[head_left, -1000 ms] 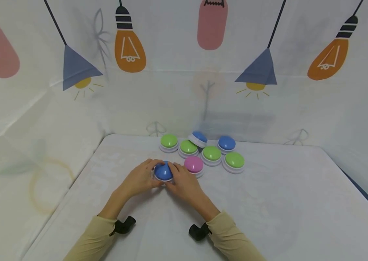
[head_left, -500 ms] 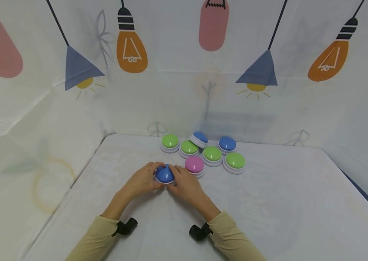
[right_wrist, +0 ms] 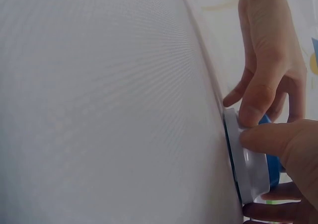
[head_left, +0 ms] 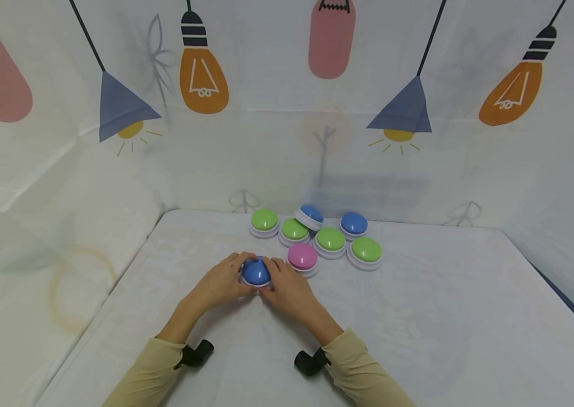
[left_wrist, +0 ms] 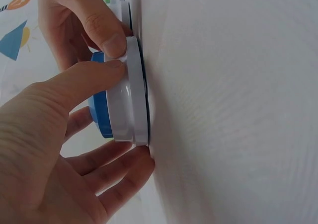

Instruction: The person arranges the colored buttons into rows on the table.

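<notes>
Between both hands is a push button with a blue dome and white base (head_left: 256,272), on the white table. My left hand (head_left: 220,281) grips its left side, with the thumb on the near face of the base (left_wrist: 128,92) and fingers curled round the far side. From the right, my right hand (head_left: 289,287) holds it the same way. Both thumbs meet side by side on the white base (right_wrist: 253,167) in the right wrist view. Just beyond the right fingers sits a pink push button (head_left: 302,257).
Behind are several green push buttons (head_left: 330,239) and a blue one (head_left: 353,223). Another blue button (head_left: 310,216) leans tilted on a green one (head_left: 294,229). A printed cloth wall (head_left: 277,152) borders the table (head_left: 419,316) at the back and left.
Over the last second the hands and the blue button have come slightly nearer to me. The grip stays the same, and the other buttons stay put.
</notes>
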Demonstrator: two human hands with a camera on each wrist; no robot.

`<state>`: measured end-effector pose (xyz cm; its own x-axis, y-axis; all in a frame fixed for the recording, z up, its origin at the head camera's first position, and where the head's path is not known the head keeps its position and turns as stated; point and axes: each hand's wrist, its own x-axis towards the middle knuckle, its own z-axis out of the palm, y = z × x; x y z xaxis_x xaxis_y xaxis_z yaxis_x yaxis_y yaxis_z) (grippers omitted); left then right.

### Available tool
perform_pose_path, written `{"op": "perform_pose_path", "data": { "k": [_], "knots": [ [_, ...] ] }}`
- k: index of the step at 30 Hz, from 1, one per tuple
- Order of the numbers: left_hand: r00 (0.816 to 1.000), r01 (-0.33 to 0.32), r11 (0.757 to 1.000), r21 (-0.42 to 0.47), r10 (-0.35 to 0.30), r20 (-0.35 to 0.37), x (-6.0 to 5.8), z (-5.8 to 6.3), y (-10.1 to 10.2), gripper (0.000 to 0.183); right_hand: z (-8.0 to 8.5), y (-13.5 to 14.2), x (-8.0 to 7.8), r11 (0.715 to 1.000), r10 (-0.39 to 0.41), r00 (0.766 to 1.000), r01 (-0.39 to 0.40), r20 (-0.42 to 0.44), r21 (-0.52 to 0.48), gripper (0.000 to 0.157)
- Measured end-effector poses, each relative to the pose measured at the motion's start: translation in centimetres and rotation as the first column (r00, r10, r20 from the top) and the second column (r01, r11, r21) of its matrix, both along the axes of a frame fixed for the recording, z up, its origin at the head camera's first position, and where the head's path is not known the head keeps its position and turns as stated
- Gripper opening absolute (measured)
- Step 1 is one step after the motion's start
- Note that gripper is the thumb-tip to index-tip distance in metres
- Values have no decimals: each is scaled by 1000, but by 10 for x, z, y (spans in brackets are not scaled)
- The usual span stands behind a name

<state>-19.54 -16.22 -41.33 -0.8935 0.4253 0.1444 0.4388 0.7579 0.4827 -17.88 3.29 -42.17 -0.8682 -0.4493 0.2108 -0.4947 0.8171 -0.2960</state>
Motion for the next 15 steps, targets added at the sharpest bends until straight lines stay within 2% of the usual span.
{"op": "perform_pose_path", "data": {
  "k": [15],
  "knots": [
    [1000, 10, 1000, -10, -10, -3, 2, 1, 0, 63, -2, 0, 0, 1000, 4, 1000, -4, -30, -8, 69]
  ]
}}
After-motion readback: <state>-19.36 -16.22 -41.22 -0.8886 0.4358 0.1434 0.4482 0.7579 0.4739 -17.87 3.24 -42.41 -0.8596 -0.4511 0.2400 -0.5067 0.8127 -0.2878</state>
